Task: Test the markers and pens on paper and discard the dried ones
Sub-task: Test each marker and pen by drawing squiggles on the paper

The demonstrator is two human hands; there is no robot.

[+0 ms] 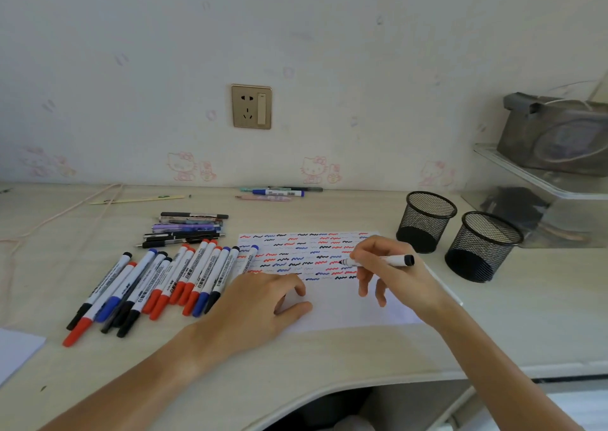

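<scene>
A white paper sheet [342, 309] lies on the desk, its upper half covered with rows of red, blue and black squiggles. My right hand [391, 276] grips a whiteboard marker [396, 261], black end pointing right, tip on the paper among the squiggles. My left hand [263, 302] rests flat on the sheet's left edge with relaxed fingers. A fan of several capped whiteboard markers [164, 282], red, blue and black, lies left of the paper. Behind them lies a stack of thinner pens [187, 230].
Two black mesh pen cups [426, 222] [482, 246] stand right of the paper. A few pens [279, 193] lie by the wall, a ruler [138, 199] to their left. Clear trays [543, 200] holding a grey bag sit at far right. The desk's front edge curves inward.
</scene>
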